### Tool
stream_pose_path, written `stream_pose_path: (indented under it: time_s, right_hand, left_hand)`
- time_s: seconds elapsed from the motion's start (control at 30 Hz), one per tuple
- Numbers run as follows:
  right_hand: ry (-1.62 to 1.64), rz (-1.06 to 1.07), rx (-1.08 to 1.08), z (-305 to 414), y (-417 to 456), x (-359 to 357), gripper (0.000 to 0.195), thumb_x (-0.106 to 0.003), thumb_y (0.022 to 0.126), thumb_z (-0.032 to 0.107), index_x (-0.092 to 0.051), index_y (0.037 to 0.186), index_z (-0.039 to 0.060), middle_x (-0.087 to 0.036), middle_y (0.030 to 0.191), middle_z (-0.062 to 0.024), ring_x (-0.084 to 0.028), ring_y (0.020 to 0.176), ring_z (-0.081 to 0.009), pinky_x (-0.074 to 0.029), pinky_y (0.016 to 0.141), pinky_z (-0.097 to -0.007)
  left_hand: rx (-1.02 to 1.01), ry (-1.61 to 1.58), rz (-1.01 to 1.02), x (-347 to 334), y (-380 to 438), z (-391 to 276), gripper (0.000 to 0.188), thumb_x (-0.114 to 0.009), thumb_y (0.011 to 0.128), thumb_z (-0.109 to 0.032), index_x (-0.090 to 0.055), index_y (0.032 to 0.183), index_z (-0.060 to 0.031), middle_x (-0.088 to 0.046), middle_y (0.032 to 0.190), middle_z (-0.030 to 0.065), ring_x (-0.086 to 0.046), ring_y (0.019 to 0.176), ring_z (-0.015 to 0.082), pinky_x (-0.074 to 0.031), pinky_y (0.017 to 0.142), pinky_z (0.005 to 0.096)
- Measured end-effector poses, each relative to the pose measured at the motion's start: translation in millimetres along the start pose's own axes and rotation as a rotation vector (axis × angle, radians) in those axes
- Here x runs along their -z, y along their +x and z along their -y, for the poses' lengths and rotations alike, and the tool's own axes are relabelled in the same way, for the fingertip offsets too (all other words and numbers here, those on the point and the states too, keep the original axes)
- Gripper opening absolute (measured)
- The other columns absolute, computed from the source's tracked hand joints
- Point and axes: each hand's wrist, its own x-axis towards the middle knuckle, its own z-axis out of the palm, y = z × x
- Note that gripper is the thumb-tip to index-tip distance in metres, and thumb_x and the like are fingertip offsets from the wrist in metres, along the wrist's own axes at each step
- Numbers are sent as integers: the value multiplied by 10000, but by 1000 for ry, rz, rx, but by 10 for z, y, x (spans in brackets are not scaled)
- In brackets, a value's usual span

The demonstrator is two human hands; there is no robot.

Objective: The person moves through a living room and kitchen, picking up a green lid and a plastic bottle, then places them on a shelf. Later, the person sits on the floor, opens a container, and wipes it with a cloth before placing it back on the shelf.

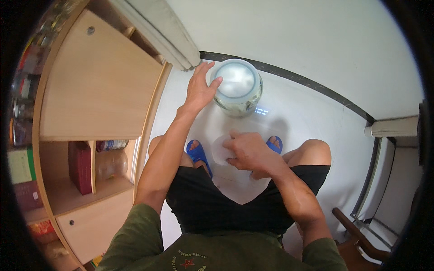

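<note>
A large round glass or clear plastic jar (242, 110) stands on the white floor, with a pale translucent top (236, 79) ringed in blue-grey. At its left side is my left hand (201, 88), fingers apart, the thumb lying over the top's edge. Whether the other fingers touch the jar is unclear. My right hand (249, 149) is between my knees, blurred by motion. Its fingers pinch a thin, whitish, translucent round piece (220, 150), whose exact kind is hard to make out. What the jar contains is indistinct.
On the left stands a wooden cabinet (101, 81) with a dark red box (80, 167) and a clear jar (112, 164) in its open compartment. A curtain (169, 37) hangs beside the wall (305, 40). Part of a wooden chair (359, 237) is at lower right. Blue slippers (200, 154) are on my feet.
</note>
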Motion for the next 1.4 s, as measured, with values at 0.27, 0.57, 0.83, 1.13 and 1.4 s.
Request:
stream_pose_path:
  time_s: [0.27,0.57,0.83,1.13,1.4]
  right_hand:
    - [564,-312,1,69,150,18,469,-800,869,232,-675,1278,42,-669,1180,-188,-675,1067,-371,-537,925,-423]
    - [124,-141,261,861,24,-177,730,-829,856,355,-543,1456,53,-544,1388,-213,-614,1204,-398,-526,990,-453]
    - [372,-87,290,1459,-346,20,591,-897,794,252,-677,1311,67,-641,1250,-134,-671,1065,-286,-563,856,-384]
    - [-114,-327,115,1127,-636,227,337,-803,779,6,-711,1103,7,-699,1102,-183,-709,834,-300,-571,694,-399]
    - [-423,-547,102,233,-738,499,338,-809,905,244,-743,1129,0,-733,907,-187,-705,778,-329,-563,681,-448]
  left_hand:
    - [339,-547,32,565,-1461,-224,704,-646,1018,-465,-452,1550,-46,-529,1520,186,-539,1367,315,-464,1107,425]
    - [582,-1352,-205,668,-2658,-382,514,-648,1043,-378,-542,1397,-21,-649,1276,110,-638,1175,246,-537,986,409]
    - [608,-1485,-579,867,-3085,-358,561,-635,1008,-538,-615,1328,-77,-662,1222,75,-628,1133,211,-519,1010,401]
    - [209,-1563,-809,2653,-3704,-471,635,-582,1019,-567,-582,1370,-37,-667,1325,149,-626,1258,311,-482,1113,454]
    - [-47,-1315,-1125,3975,-5335,-322,518,-644,980,-394,-573,1374,-65,-627,1401,125,-589,1317,279,-461,1134,490]
